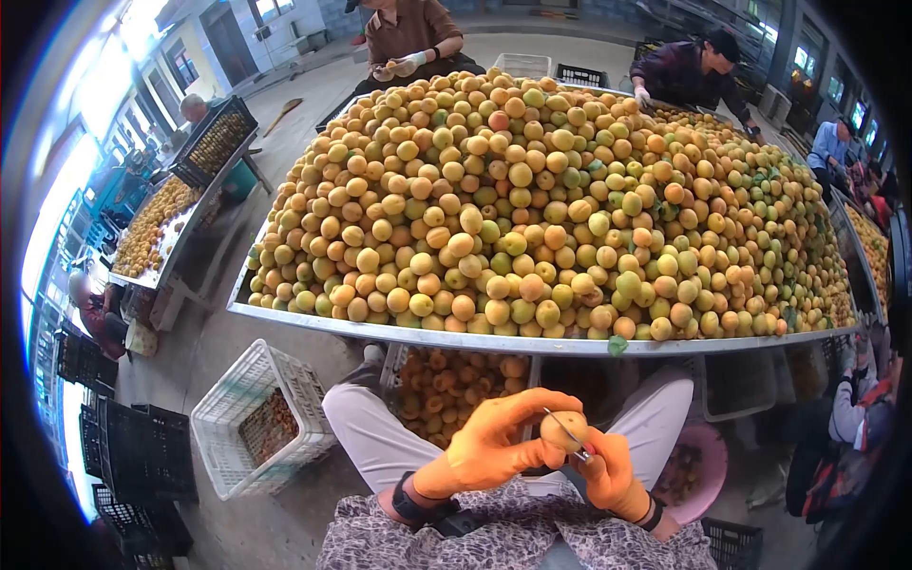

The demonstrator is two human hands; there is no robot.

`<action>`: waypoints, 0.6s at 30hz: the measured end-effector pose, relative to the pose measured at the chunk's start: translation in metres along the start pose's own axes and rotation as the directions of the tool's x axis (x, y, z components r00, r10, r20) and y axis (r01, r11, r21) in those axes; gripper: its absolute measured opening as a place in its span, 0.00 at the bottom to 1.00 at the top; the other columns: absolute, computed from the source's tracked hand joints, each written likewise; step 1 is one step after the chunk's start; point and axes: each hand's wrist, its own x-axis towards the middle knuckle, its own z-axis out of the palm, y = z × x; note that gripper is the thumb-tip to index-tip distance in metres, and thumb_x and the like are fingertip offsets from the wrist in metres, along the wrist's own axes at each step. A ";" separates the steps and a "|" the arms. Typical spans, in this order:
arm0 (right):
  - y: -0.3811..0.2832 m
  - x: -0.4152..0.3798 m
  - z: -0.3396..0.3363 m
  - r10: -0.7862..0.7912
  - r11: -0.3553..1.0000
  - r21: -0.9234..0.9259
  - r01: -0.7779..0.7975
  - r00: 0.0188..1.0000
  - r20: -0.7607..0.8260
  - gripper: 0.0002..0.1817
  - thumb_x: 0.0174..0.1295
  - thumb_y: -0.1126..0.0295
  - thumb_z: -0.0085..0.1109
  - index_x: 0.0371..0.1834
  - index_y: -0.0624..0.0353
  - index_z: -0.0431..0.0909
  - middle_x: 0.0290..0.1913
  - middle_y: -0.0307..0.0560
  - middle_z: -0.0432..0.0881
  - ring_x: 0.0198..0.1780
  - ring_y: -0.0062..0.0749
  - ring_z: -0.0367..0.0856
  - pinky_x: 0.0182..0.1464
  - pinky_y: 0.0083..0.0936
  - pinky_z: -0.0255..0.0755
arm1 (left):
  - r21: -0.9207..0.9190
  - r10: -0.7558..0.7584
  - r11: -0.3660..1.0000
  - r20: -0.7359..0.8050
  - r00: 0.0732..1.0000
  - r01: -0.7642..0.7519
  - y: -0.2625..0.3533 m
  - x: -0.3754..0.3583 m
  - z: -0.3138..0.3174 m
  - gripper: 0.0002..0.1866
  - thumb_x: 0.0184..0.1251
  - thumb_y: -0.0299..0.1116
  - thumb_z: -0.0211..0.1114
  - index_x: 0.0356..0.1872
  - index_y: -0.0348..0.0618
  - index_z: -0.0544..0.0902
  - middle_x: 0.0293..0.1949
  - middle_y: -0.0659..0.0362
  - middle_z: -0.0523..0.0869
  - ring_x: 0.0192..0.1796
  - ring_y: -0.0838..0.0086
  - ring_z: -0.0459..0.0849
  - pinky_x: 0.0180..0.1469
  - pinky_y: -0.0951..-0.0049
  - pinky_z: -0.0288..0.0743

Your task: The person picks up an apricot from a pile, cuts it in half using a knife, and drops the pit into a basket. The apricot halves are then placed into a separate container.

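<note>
My left hand [494, 439], in an orange glove, is closed around a yellow-orange apricot [559, 435] above my lap. My right hand [613, 480], gloved the same way, grips a small knife [582, 454] whose thin blade lies across the apricot. Most of the knife's handle is hidden in the fingers. Right in front of me a large heap of apricots [475, 218], yellow to greenish with a few leaves, fills a metal-edged table [456, 334]. Between my knees, under the table edge, stands a crate of apricot pieces [446, 389].
A white crate [309, 385] with brown bits at its bottom stands on the floor to my left. At right is a pink basin [714, 454]. Black crates [142, 456] are stacked far left. Across the table sit two people [404, 38]; others work at both sides.
</note>
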 end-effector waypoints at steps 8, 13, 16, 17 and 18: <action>-0.011 0.009 -0.013 0.097 0.994 -0.061 -0.091 0.990 0.105 0.19 0.69 0.54 0.50 0.31 0.61 0.72 0.16 0.50 0.66 0.18 0.47 0.69 0.22 0.33 0.62 | 0.065 0.219 0.973 0.019 0.975 -0.220 -0.002 0.014 -0.011 0.31 0.47 0.24 0.79 0.56 0.35 0.78 0.49 0.57 0.82 0.52 0.72 0.82 0.55 0.70 0.76; 0.005 0.011 -0.001 -0.068 0.997 0.037 0.069 0.997 -0.033 0.21 0.70 0.53 0.48 0.31 0.62 0.74 0.17 0.49 0.68 0.18 0.46 0.70 0.23 0.32 0.63 | -0.309 -0.061 0.947 0.095 0.994 0.088 -0.011 0.009 0.003 0.33 0.54 0.26 0.76 0.63 0.34 0.73 0.52 0.55 0.82 0.52 0.73 0.82 0.57 0.72 0.76; 0.007 0.008 -0.007 -0.045 0.999 0.003 0.045 0.999 0.027 0.21 0.70 0.53 0.48 0.30 0.62 0.73 0.18 0.49 0.69 0.18 0.46 0.70 0.23 0.32 0.63 | -0.319 -0.096 0.943 0.009 0.995 0.094 -0.006 0.005 0.003 0.34 0.49 0.25 0.77 0.61 0.32 0.75 0.51 0.51 0.82 0.50 0.69 0.83 0.56 0.70 0.77; 0.008 0.006 -0.009 -0.045 0.999 0.002 0.045 0.998 0.031 0.21 0.70 0.53 0.48 0.30 0.62 0.73 0.18 0.49 0.69 0.18 0.46 0.70 0.23 0.32 0.63 | -0.190 -0.073 0.979 -0.006 0.997 0.070 -0.003 0.005 0.001 0.34 0.48 0.24 0.77 0.60 0.32 0.76 0.50 0.52 0.83 0.49 0.68 0.83 0.55 0.71 0.78; 0.009 0.005 -0.011 -0.017 1.000 -0.006 0.017 0.998 0.062 0.21 0.70 0.53 0.48 0.30 0.62 0.73 0.18 0.49 0.69 0.18 0.46 0.70 0.23 0.32 0.63 | -0.055 -0.048 0.997 -0.015 0.999 0.047 0.000 0.006 -0.002 0.33 0.47 0.23 0.77 0.59 0.32 0.77 0.49 0.52 0.83 0.48 0.68 0.84 0.54 0.71 0.78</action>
